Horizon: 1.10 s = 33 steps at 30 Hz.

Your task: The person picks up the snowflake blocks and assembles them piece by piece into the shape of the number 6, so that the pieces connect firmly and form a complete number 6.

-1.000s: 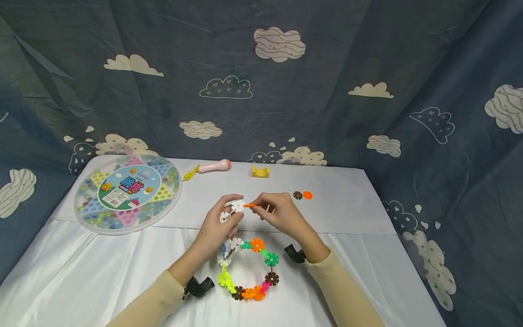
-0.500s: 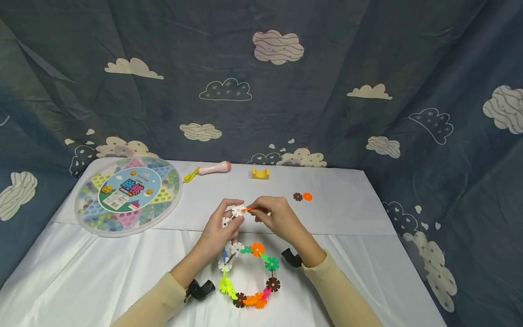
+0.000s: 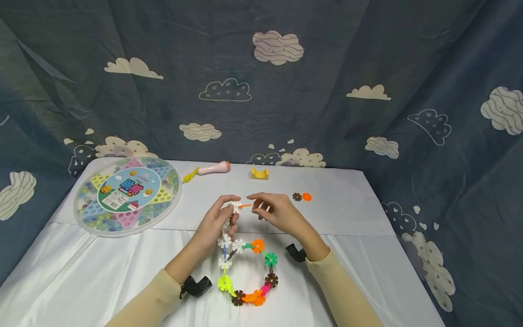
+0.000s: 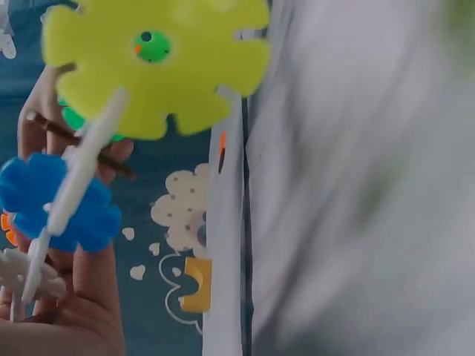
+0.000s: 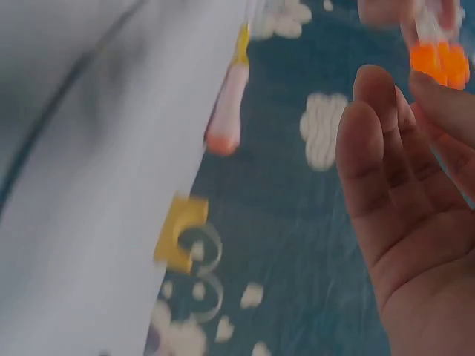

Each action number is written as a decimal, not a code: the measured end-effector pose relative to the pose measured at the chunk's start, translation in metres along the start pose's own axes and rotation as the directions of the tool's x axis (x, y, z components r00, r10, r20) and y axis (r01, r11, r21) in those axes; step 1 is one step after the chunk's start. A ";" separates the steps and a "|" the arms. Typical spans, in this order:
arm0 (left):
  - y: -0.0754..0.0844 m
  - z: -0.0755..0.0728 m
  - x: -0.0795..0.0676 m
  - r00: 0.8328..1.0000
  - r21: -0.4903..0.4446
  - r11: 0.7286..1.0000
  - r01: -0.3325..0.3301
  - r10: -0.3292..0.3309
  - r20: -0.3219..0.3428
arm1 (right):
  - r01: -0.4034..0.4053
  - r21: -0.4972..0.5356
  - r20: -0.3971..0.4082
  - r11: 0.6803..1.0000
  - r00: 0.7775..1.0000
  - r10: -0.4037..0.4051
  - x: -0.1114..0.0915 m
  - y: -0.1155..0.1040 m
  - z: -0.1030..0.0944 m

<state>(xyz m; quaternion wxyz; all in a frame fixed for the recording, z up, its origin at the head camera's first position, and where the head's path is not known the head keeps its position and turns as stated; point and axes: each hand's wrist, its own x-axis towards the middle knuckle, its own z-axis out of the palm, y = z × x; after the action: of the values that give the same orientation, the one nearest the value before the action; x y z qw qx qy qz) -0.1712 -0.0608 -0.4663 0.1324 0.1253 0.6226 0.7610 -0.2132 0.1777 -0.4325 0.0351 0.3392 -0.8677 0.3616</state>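
Observation:
My left hand (image 3: 210, 231) pinches a white snowflake disc (image 3: 236, 208) near the end of a chain of linked plastic snowflake discs. An orange disc (image 3: 245, 205), seen edge-on, sticks out from its right side. Beside it is my right hand (image 3: 279, 215), its fingers bent loosely and parted, with a small gap to the orange disc. The linked chain (image 3: 271, 260) loops below the hands in green, brown, pink, orange, yellow and white. In the left wrist view a yellow-green disc (image 4: 193, 67) and a blue disc (image 4: 59, 200) hang close to the camera, partly covering the hand.
One brown disc (image 3: 297, 196) and one orange disc (image 3: 307, 197) lie loose at the right. A yellow curved block (image 3: 259, 173) and a pink microphone-shaped toy (image 3: 214, 167) are at the back. A round Chinese checkers box (image 3: 173, 206) lies on the left of the white-covered table (image 3: 347, 281).
My right fingers have let go of the orange disc, which now stays on the white disc. The left hand has shifted slightly left with the chain.

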 end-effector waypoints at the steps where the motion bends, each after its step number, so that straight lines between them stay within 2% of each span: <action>1: 0.000 -0.001 0.001 1.000 -0.009 1.000 0.003 -0.003 -0.006 | -0.034 0.003 -0.005 0.999 0.999 0.034 0.000 0.004 -0.005; 5: 0.000 -0.004 0.003 1.000 0.022 1.000 -0.004 0.004 -0.014 | -0.168 0.009 -0.107 0.986 0.980 0.168 -0.005 0.030 -0.030; 7: -0.001 -0.006 0.004 1.000 0.035 0.999 -0.003 0.003 -0.006 | -0.245 0.004 -0.163 0.969 0.956 0.242 -0.010 0.047 -0.043; 9: -0.002 -0.008 0.005 1.000 0.045 0.999 -0.006 0.005 0.008 | -0.334 0.001 -0.200 0.943 0.924 0.327 -0.015 0.064 -0.054; 12: -0.004 -0.009 0.006 1.000 0.033 0.999 0.028 -0.029 0.013 | -0.482 -0.038 -0.195 0.875 0.862 0.467 -0.023 0.087 -0.064; 15: -0.003 -0.008 0.006 0.996 0.021 0.996 0.085 -0.085 -0.006 | -0.592 -0.119 -0.125 0.797 0.805 0.580 -0.027 0.103 -0.064; 18: -0.002 -0.006 0.005 0.992 0.014 0.992 0.128 -0.128 -0.020 | -0.644 -0.233 -0.066 0.729 0.758 0.649 -0.028 0.112 -0.058; 20: 0.000 -0.004 0.004 0.991 0.012 0.991 0.137 -0.136 -0.016 | -0.657 -0.301 -0.054 0.691 0.735 0.676 -0.028 0.115 -0.051; 22: 0.001 -0.003 0.003 0.992 0.016 0.991 0.129 -0.129 -0.007 | -0.653 -0.364 -0.065 0.664 0.729 0.682 -0.027 0.115 -0.046; 24: 0.003 -0.002 0.003 0.993 0.029 0.992 0.119 -0.119 -0.006 | -0.655 -0.382 -0.084 0.652 0.727 0.681 -0.026 0.115 -0.042; 27: 0.004 0.000 0.002 0.994 0.053 0.992 0.113 -0.112 -0.015 | -0.655 -0.364 -0.114 0.662 0.737 0.666 -0.025 0.113 -0.040; 30: 0.005 0.001 0.001 0.993 0.070 0.991 0.115 -0.114 -0.025 | -0.635 -0.303 -0.099 0.711 0.763 0.639 -0.022 0.109 -0.039; 33: 0.006 0.001 -0.001 0.993 0.096 0.989 0.114 -0.111 -0.033 | -0.597 -0.167 -0.042 0.785 0.800 0.599 -0.017 0.095 -0.036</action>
<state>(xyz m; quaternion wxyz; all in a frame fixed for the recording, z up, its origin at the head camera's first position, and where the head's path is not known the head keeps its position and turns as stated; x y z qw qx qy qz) -0.1706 -0.0611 -0.4603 0.1603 0.0857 0.6668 0.7228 -0.2647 0.2595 -0.4682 -0.0578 0.0452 -0.9584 0.2757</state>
